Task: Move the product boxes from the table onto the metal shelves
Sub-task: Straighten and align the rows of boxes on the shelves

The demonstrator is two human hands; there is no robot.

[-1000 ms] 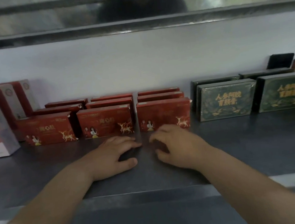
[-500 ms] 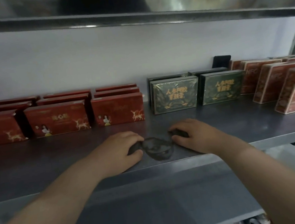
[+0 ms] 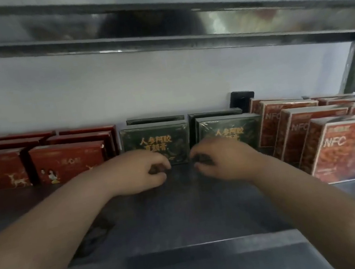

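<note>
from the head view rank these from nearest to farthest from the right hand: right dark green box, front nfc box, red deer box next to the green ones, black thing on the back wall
From the right hand:
1. Right dark green box, directly behind the fingers.
2. Black thing on the wall, behind and slightly right.
3. Front NFC box, far right, and the red deer box, left past the left hand: too close to call.

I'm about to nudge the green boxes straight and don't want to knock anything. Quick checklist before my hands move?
1. Left hand free of any box: cannot tell, fingers curled.
2. Right hand free: cannot tell.
3. Front green boxes upright: ok.
4. Red deer boxes clear of the left hand: ok.
5. NFC boxes clear of the right forearm: ok, but close.
6. Bare shelf in front: ok.
</note>
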